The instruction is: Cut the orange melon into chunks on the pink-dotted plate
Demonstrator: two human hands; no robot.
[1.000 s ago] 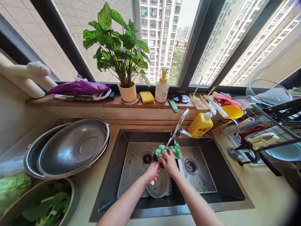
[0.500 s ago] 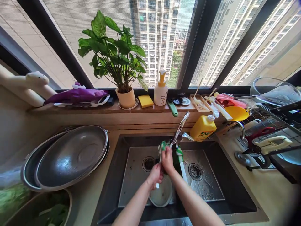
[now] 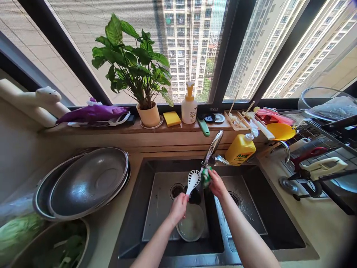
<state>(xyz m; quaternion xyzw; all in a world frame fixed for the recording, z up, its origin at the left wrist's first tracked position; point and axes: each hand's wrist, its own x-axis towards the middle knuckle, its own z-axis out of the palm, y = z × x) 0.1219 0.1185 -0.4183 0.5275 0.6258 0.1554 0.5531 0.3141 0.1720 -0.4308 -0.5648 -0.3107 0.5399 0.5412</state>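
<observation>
My left hand (image 3: pixel 179 207) is closed round the handle of a white soup spoon (image 3: pixel 193 180) with a black-striped rim, its bowl pointing up and away. Right beside the spoon, my right hand (image 3: pixel 216 183) grips a green-and-white cloth (image 3: pixel 206 176) under the faucet (image 3: pixel 213 148). Water from the spout seems to reach the spoon and cloth. Below my left hand, a pale round bowl (image 3: pixel 190 227) rests in the left basin of the dark double sink (image 3: pixel 131 223). Something dark (image 3: pixel 195 196) lies behind that bowl, too shadowed to name.
A yellow dish soap bottle (image 3: pixel 240 149) stands behind the sink. Metal basins (image 3: pixel 90 184) and a pot of leafy greens (image 3: pixel 86 238) are at left. The sill holds a potted plant (image 3: pixel 148 113), yellow sponge (image 3: pixel 172 118) and pump bottle (image 3: pixel 189 108). At right stands a wire dish rack (image 3: pixel 299 149).
My right hand has moved off the spoon to the right with the cloth. The spoon's striped bowl, covered before, now shows. My left hand has shifted slightly left.
</observation>
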